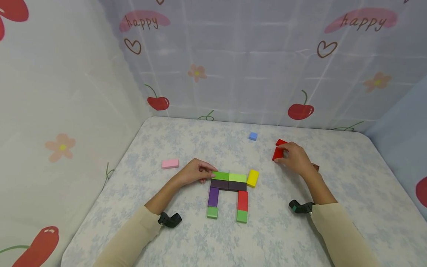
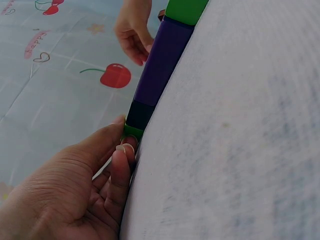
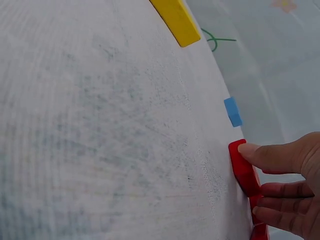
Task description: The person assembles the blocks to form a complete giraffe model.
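My left hand pinches the left end of a green block with thumb and forefinger. Beside that block lies a light green block, and a row of two dark blocks runs along their near side. Below these, a purple block and a red block form two legs, each ending in a small green block. Toward the back right, my right hand grips another red block between thumb and fingers. A further red block shows just behind it, partly covered by the fingers.
A yellow block lies against the right end of the arrangement. Off to the left is a pink block, and near the back edge a small blue block. Behind the right wrist, a brown block peeks out. Patterned curtains surround the table.
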A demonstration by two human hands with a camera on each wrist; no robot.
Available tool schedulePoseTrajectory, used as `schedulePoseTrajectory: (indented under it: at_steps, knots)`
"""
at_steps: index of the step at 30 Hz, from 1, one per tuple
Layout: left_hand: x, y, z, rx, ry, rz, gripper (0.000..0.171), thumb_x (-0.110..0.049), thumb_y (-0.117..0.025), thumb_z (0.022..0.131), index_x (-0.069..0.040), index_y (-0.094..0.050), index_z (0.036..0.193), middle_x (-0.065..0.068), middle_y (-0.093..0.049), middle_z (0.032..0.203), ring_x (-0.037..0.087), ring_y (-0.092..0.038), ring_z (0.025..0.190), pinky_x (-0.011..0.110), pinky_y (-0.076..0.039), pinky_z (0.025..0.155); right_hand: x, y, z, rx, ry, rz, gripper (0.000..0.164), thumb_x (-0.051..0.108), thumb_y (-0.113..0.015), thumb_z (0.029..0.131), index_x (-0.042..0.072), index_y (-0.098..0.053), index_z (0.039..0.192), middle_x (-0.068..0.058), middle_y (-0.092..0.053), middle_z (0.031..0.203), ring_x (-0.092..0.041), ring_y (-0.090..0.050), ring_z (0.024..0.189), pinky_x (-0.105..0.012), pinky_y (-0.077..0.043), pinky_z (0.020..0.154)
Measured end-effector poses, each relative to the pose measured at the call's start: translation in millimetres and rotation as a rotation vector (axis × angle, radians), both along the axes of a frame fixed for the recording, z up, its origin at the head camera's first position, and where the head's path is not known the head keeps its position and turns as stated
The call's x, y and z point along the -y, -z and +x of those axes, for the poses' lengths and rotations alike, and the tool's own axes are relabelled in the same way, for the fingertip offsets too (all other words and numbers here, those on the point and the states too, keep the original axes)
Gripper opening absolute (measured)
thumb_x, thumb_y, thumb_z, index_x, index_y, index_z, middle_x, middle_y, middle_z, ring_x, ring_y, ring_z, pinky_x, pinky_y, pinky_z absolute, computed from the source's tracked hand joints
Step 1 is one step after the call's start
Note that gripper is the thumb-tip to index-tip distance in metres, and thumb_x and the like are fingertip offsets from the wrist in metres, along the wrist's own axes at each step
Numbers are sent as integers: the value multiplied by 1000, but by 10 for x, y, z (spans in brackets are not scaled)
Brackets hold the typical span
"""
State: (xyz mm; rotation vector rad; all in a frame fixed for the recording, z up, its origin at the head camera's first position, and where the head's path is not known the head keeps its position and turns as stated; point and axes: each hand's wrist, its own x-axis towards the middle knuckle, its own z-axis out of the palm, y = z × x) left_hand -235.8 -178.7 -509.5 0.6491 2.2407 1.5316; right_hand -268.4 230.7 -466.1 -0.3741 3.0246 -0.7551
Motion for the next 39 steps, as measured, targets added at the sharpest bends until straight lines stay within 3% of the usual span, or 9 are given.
schedulePoseTrajectory:
  at_steps: [3, 9, 14, 19, 26, 32, 39]
  knots:
    - [-3, 0, 4, 8, -2, -5, 22, -14, -74, 95, -6, -77, 116, 7, -75, 82, 17, -61, 57, 30, -55, 55, 1, 4, 9, 26, -7, -12, 58, 17, -84, 86, -7, -60, 133, -30, -56, 127, -44, -52, 114, -60, -51, 95]
    - [-2, -3, -3, 21, -1, 9, 22, -12, -73, 96, -5, -77, 116, 6, -75, 83, 18, -60, 57, 28, -53, 55, -21, 8, 31, 41, -53, -51, 46, 5, -79, 87, -7, -64, 129, -27, -61, 121, -41, -57, 106, -55, -56, 87]
    - [-16, -19, -19, 16, 7, 1, 21, -13, -73, 96, -6, -77, 116, 6, -75, 83, 17, -60, 57, 28, -54, 55, -14, -20, 69, 46, -94, -97, 45, 10, -80, 87, -6, -66, 127, -24, -65, 120, -39, -59, 106, -54, -56, 88]
    - [-5, -36, -10, 2, 4, -6, 22, -14, -74, 95, -6, -77, 116, 7, -75, 83, 17, -61, 57, 31, -55, 56, 105, -35, 119, 55, -172, -140, 46, 14, -83, 86, -2, -67, 126, -19, -67, 121, -35, -60, 107, -52, -56, 90]
    - [5, -7, 2, 13, 5, 3, 23, -15, -75, 95, -6, -77, 116, 7, -75, 81, 17, -61, 57, 30, -55, 55, 286, 2, 174, 43, -218, -142, 42, 14, -85, 84, 1, -70, 120, -15, -66, 117, -32, -60, 105, -49, -58, 89]
    - [18, 30, -7, 11, 8, 19, 23, -13, -75, 94, -5, -77, 116, 9, -75, 82, 17, -61, 56, 29, -55, 55, 364, 62, 168, 44, -216, -122, 40, 16, -85, 84, 4, -71, 119, -13, -66, 117, -30, -61, 104, -48, -58, 90]
    - [7, 12, -18, -7, 10, -4, 22, -15, -75, 95, -7, -78, 116, 7, -75, 81, 17, -61, 56, 30, -55, 55, 334, 134, 134, 51, -139, -149, 40, 10, -77, 92, 1, -67, 130, -15, -68, 115, -30, -63, 102, -49, -57, 90]
